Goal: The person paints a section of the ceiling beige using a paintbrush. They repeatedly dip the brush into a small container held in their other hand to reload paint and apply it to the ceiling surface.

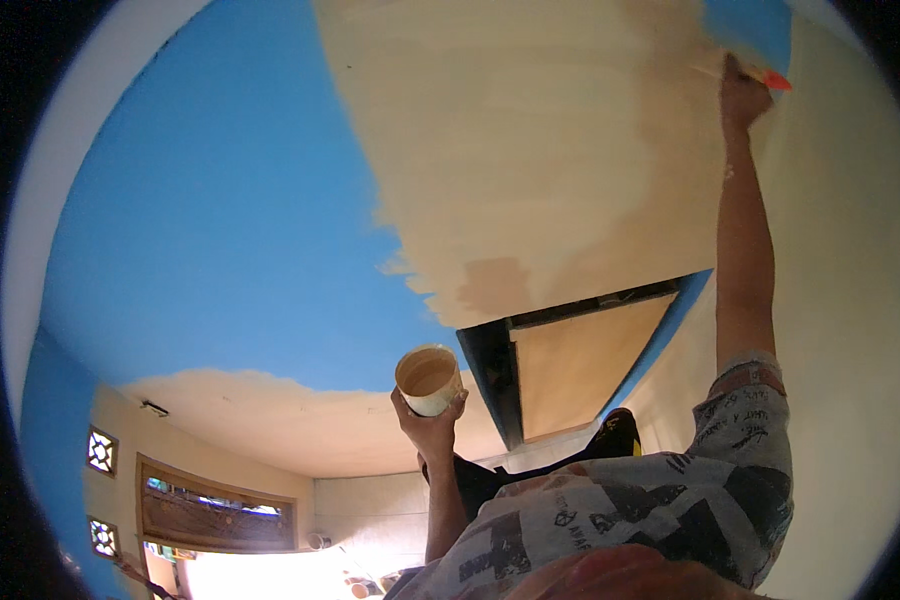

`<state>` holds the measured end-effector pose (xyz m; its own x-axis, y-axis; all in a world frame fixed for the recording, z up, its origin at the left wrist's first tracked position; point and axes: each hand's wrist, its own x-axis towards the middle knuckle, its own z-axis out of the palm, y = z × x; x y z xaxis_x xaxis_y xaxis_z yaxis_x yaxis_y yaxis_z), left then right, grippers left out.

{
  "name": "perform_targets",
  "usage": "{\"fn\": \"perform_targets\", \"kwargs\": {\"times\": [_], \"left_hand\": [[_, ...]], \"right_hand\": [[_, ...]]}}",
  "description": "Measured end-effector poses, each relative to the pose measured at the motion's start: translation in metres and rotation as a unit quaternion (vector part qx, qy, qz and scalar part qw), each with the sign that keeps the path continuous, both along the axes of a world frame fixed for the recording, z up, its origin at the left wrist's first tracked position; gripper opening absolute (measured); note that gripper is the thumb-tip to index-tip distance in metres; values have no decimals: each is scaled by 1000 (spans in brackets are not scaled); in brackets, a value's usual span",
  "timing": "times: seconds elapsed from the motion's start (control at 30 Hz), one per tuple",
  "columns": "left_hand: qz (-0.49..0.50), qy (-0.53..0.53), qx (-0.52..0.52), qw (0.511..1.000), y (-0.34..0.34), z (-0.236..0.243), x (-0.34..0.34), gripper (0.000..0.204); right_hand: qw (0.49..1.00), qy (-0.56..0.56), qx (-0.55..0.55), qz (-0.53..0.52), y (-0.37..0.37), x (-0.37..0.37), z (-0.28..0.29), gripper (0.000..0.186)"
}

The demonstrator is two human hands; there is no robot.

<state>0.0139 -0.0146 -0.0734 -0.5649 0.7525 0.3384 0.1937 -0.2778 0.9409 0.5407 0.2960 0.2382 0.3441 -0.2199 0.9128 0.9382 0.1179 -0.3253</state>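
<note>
My left hand (430,430) is closed around a white tub (428,408), which it holds up in the lower middle of the head view. Beige paint (430,376) shows inside the tub. At the upper right, my right arm is stretched far out. My right hand (744,98) grips a paintbrush with an orange-red end (776,80). The brush is at the painted surface (510,130), close to a remaining blue patch (750,28); its bristles are hard to make out. Around it the beige coat looks darker in places.
A large blue area (210,210) borders the beige with a ragged edge. Below the beige is a dark-framed opening with a tan panel (590,365). A pale wall (850,300) runs along the right. At lower left are a wooden-framed window (215,510) and patterned vent blocks (102,450).
</note>
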Motion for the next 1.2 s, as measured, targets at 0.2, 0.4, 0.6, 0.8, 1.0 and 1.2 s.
{"fn": "perform_targets", "kwargs": {"times": [0.2,0.4,0.6,0.8,1.0,1.2], "left_hand": [[-23,20,-4,1000,2,4,8,77],[8,48,5,999,4,3,7,79],[29,50,16,998,-7,2,-2,80],[9,14,2,1000,-7,-3,6,80],[-22,19,10,1000,-5,-15,4,80],[-43,33,10,999,-17,6,11,82]], "right_hand": [[994,-46,-96,-6,0,-76,36,41],[881,-131,63,451,5,-420,83,22],[846,-29,-190,498,3,-403,86,21],[961,-12,17,276,29,-115,34,29],[990,80,67,96,-42,60,-51,35],[972,44,180,142,-23,-11,-47,32]]}}
